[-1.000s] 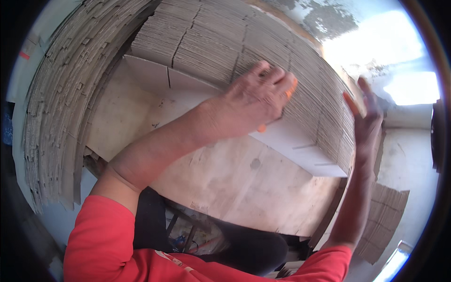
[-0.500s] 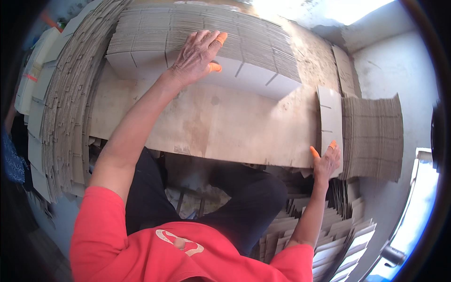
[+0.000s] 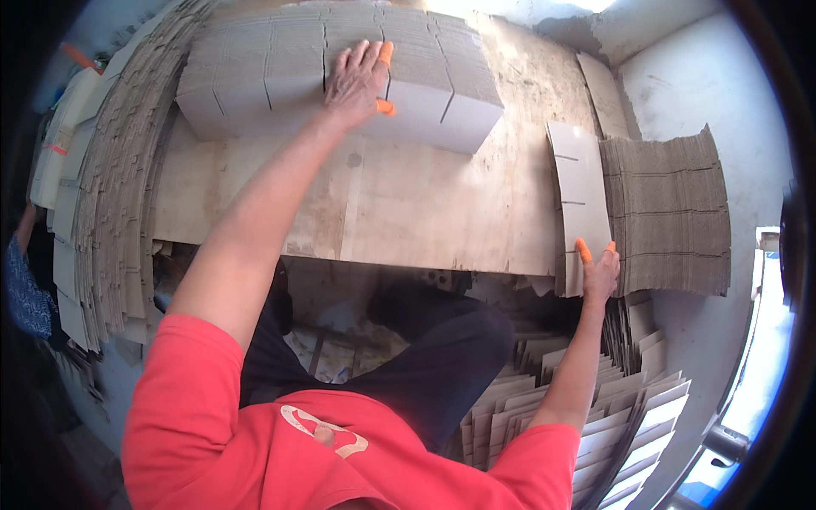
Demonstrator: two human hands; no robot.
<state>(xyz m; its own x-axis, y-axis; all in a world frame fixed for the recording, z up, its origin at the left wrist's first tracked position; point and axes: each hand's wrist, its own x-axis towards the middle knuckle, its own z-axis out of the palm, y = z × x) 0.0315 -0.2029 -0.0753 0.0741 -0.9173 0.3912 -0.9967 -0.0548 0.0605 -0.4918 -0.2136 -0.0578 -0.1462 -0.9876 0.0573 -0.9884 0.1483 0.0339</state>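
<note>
Right hand (image 3: 600,277) moved to panel (image 3: 580,174), grip unclear, left hand (image 3: 354,92) spread on one stack (image 3: 295,78)

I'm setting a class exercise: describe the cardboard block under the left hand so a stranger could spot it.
Find the wooden table in the middle. On its far part, the cardboard block lies sideways under the left hand. Unlike the left stack and the right stack, it turns its long pale face toward the person.
</note>
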